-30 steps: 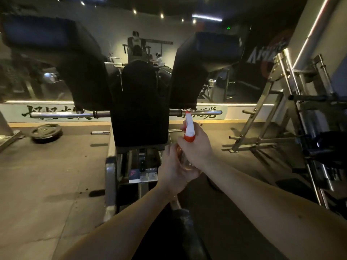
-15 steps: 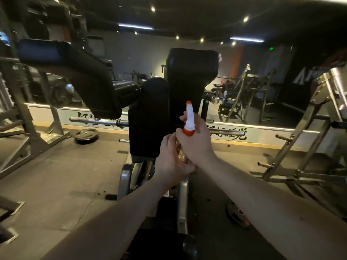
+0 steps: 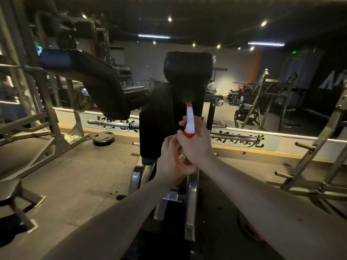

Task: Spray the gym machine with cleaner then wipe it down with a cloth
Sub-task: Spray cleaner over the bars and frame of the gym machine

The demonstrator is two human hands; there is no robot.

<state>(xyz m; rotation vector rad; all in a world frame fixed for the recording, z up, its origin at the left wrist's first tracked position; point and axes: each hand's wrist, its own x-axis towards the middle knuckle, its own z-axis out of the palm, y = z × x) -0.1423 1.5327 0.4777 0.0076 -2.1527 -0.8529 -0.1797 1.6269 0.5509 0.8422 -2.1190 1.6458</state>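
Note:
A clear spray bottle (image 3: 189, 124) with a white and orange spray head stands upright in front of me. My right hand (image 3: 195, 145) grips its neck, a finger curled on the trigger. My left hand (image 3: 171, 162) is wrapped around the bottle's body from below. A faint puff of mist hangs at the nozzle tip, aimed at the black padded gym machine (image 3: 169, 117) straight ahead, whose upright pad and upper pads fill the middle of the view. No cloth is visible.
The machine's steel frame (image 3: 191, 199) runs along the floor beneath my arms. A barbell (image 3: 112, 125) and a weight plate (image 3: 103, 137) lie by the mirrored wall. Steel racks stand at the left (image 3: 47, 132) and right (image 3: 319, 166).
My view has swung left and upward, so the machine's pads sit more to the right. Both hands kept hold of the bottle, and mist now shows at the nozzle.

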